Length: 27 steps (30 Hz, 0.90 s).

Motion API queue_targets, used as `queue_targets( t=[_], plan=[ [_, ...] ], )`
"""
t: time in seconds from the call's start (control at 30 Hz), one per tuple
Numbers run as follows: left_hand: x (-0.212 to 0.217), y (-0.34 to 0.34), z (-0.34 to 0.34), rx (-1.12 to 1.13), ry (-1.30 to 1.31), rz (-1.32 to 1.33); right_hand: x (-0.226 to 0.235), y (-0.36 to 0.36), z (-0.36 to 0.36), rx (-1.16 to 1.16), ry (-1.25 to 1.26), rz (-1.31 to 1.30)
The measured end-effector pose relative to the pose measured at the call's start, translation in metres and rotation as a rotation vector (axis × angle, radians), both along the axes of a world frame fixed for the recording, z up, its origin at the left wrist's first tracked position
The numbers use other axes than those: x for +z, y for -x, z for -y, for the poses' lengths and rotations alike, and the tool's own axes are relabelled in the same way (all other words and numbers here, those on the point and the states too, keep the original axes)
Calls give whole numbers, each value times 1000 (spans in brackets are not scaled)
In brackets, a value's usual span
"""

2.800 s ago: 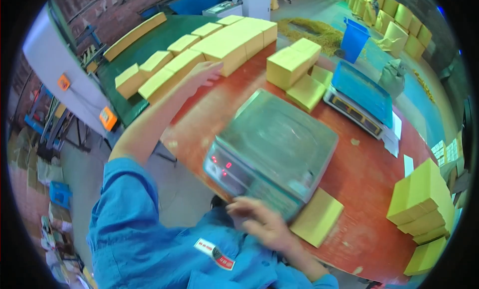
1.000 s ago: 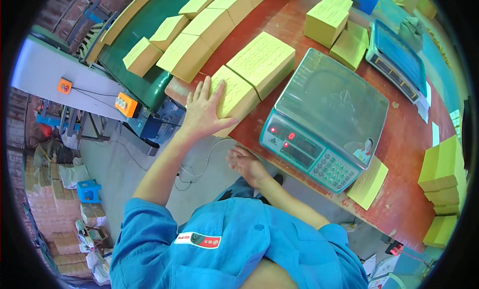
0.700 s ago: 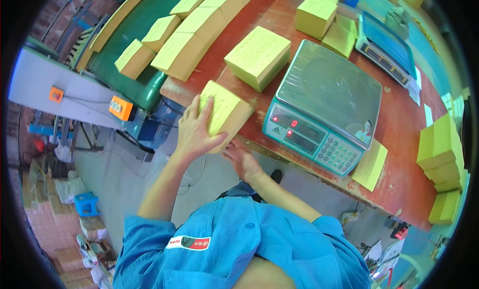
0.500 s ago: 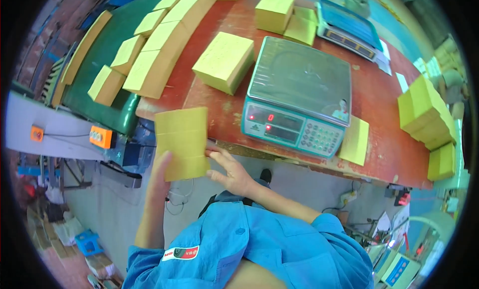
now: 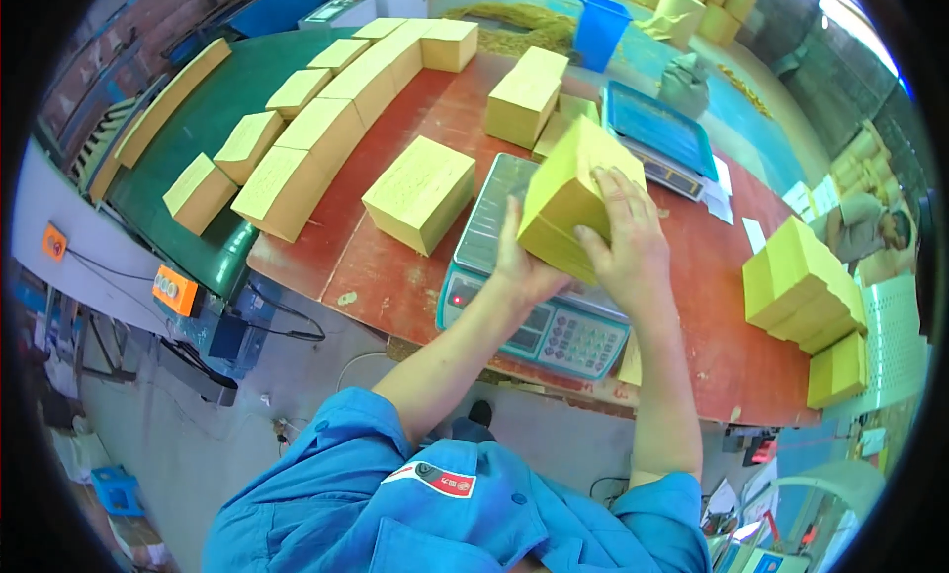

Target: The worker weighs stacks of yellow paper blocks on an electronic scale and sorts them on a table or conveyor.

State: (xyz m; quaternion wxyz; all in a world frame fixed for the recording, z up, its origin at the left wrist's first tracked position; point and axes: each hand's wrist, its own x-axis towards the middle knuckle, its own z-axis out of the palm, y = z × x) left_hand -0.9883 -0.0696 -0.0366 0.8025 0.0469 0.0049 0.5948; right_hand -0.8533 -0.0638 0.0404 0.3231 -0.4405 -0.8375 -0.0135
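Both of my hands hold a thick yellow block (image 5: 568, 197), which looks like a stack of paper, tilted over the metal plate of a teal digital scale (image 5: 489, 212). My left hand (image 5: 522, 266) supports it from below at the left. Across its right side lie the fingers of my right hand (image 5: 628, 227), the thumb on the near face. Whether the block touches the plate I cannot tell. Left of the scale, another yellow block (image 5: 420, 192) rests on the red table. A flat yellow piece (image 5: 631, 360) shows partly behind my right forearm.
Rows of yellow blocks (image 5: 326, 128) line the green conveyor (image 5: 163, 212) and the red table's (image 5: 395, 296) left edge. A second scale (image 5: 660, 133) and more blocks (image 5: 524, 98) stand at the back. Stacked blocks (image 5: 803, 286) sit at the right, near another person (image 5: 860, 227).
The yellow block has moved from before the table's left front edge, rightward and up over the scale. Both hands went with it and now grip it from different sides. The view has shifted.
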Motion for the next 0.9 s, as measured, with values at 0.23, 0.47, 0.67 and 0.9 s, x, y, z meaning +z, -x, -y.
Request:
queue_targets(
  t=[0.23, 0.47, 0.67, 0.9],
  plan=[
    [18, 94, 75, -342, 116, -688, -38, -4, -10, 10, -39, 205],
    [13, 163, -4, 921, -257, -3060, -41, 3, -8, 53, -83, 222],
    [-19, 187, -30, 90, -172, -2968, -21, 7, 10, -31, 47, 281],
    [7, 284, 52, -66, -1265, -2826, 16, 102, 50, 413, 136, -139]
  ],
)
